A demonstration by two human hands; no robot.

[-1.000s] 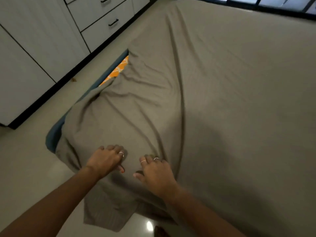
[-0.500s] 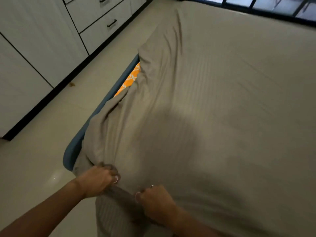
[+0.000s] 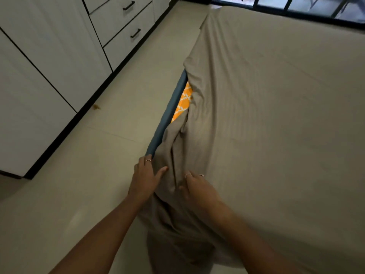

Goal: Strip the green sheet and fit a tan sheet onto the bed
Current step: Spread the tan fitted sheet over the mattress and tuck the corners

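Nearest the camera, two bare forearms reach down to the near left corner of the bed. The left hand lies against the side of that corner, its fingers fairly straight and pressed along the edge, thumb stretched out onto the cloth. The right hand sits just beside it on top, fingers curled down into the bunched fabric; whether they truly pinch it I cannot tell. Both hands wear thin rings. Between and below them the tan sheet gathers in folds and a loose flap hangs over the corner toward the floor. Farther up the left edge the sheet sits short of the side, baring a blue-grey edge strip and a patch of orange patterned mattress. Beyond, the sheet spreads flat over the rest of the bed. To the far left stand white cabinets with black-handled drawers, and a dark-framed window runs along the top.
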